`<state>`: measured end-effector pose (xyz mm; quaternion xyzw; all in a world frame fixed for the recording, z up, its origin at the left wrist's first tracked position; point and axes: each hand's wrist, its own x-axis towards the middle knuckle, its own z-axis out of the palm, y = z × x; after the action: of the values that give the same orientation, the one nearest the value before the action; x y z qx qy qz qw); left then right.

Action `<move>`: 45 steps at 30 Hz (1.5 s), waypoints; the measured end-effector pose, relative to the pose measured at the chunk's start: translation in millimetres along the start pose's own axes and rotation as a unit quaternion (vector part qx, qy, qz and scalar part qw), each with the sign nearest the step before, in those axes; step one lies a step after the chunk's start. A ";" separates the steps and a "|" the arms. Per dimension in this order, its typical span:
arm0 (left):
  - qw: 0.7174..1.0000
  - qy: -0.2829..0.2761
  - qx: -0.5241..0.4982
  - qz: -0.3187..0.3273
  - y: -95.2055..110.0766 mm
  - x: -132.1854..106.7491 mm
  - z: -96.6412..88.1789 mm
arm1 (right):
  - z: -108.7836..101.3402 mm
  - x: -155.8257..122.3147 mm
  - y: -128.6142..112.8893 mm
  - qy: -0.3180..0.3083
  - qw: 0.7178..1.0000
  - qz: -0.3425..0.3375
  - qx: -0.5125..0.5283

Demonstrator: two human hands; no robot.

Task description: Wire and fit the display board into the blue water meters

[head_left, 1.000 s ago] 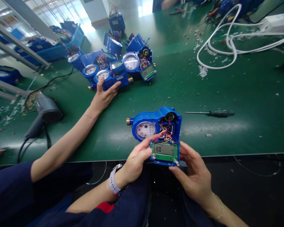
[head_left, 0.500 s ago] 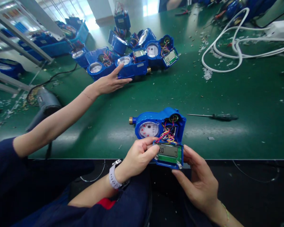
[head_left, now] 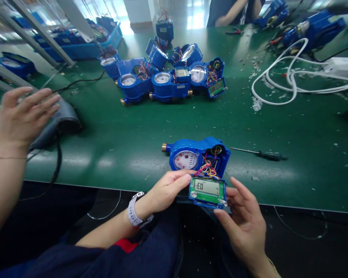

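An open blue water meter (head_left: 195, 152) lies at the near edge of the green table (head_left: 150, 127), with coloured wires running to its green display board (head_left: 207, 190) that reads "E0". My left hand (head_left: 169, 188), with a white watch on the wrist, pinches the board's left edge. At the board's right lower corner my right hand (head_left: 243, 216) holds it with curled fingers. A co-worker's hand (head_left: 21, 116) hovers open at the far left, above a grey heat gun (head_left: 60, 123).
Several more open blue meters (head_left: 168, 77) are grouped at the back middle. A screwdriver (head_left: 263, 155) lies right of my meter. A white cable (head_left: 292, 77) coils at the back right. Another person (head_left: 232, 11) sits across the table. Blue crates (head_left: 75, 42) stand at the back left.
The co-worker's hand has left the group of meters and drawn back to the far left, over the heat gun. My hands keep hold of the display board.
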<state>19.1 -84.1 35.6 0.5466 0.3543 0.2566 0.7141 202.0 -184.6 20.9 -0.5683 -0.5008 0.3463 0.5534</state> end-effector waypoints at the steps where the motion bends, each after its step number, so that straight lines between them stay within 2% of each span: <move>1: 1.000 0.000 0.001 -0.004 -0.2 -0.3 -0.7 | -0.5 -0.9 1.0 0.000 1.000 0.000 -0.005; 7: 0.999 -0.015 0.018 -0.022 5.0 -3.2 -2.6 | -2.6 -2.0 4.4 0.005 1.000 0.018 -0.006; 9: 0.997 0.002 0.083 -0.009 10.2 -6.4 -5.0 | -3.8 1.3 4.5 0.007 0.999 0.040 0.022; 11: 0.986 0.047 0.157 0.035 16.4 -9.2 -10.0 | -6.3 6.2 4.8 0.012 0.997 0.063 0.051; 13: 0.961 0.118 0.220 0.121 22.0 -9.2 -17.8 | -10.3 12.1 5.1 0.016 0.994 0.078 0.075; 15: 0.919 0.173 0.283 0.215 25.0 -4.3 -27.4 | -15.6 19.0 4.5 0.015 0.992 0.082 0.090; 17: 0.886 0.169 0.347 0.258 24.9 5.6 -36.9 | -21.3 27.4 2.0 0.011 0.992 0.075 0.098; 19: 0.878 0.113 0.399 0.240 22.9 18.4 -45.0 | -26.8 37.6 -2.8 0.007 0.993 0.059 0.101; 21: 0.878 0.067 0.428 0.204 21.3 31.5 -51.7 | -31.3 49.3 -9.2 -0.003 0.995 0.038 0.094; 23: 0.884 0.050 0.431 0.173 22.3 43.6 -58.1 | -34.2 62.1 -15.9 -0.023 0.997 0.019 0.068; 26: 0.910 0.046 0.392 0.124 28.2 60.9 -69.1 | -34.2 83.0 -23.4 -0.062 0.998 0.013 0.014; 29: 0.942 0.030 0.320 0.093 33.0 77.7 -79.9 | -29.4 104.5 -26.6 -0.075 0.997 0.025 0.001; 33: 0.970 0.011 0.220 0.102 29.2 93.2 -87.9 | -23.3 128.9 -29.0 -0.067 0.997 0.023 0.004; 40: 0.974 0.001 0.174 0.144 12.8 94.4 -91.4 | -25.3 152.1 -46.9 -0.073 0.997 0.016 -0.032; 42: 0.973 -0.004 0.180 0.146 10.5 91.8 -91.7 | -23.7 158.0 -53.1 -0.083 0.995 0.042 -0.026; 45: 0.974 -0.008 0.178 0.143 8.2 86.9 -90.0 | -17.4 166.2 -59.8 -0.091 0.988 0.121 0.036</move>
<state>2.1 37.5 10.3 0.7119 0.3066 0.2844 0.5643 250.4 -38.0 108.6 -0.5703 -0.4636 0.4788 0.4802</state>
